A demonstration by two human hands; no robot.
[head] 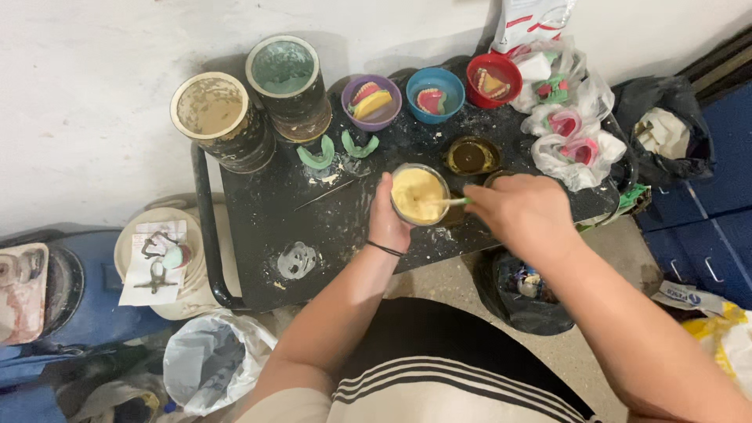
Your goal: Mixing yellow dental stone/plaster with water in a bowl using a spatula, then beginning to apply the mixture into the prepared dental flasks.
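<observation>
Small black table [258,235] at frame centre, front edge bare, back edge crowded, left hand [386,215] wrapped around glass cup [419,196] of thick yellow paste (smooth, creamy), right hand [523,213] pinching thin stirring stick [450,201], 3 plastic bowls [435,92] upper centre, 2 crusted round tubs [223,117] upper left.

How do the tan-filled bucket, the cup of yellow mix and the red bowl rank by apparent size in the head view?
1. Tan-filled bucket, plainly the largest.
2. Cup of yellow mix, steadied by the left hand while the right hand holds a stirring stick.
3. Red bowl; close to the cup, so this order is unsure.
</observation>
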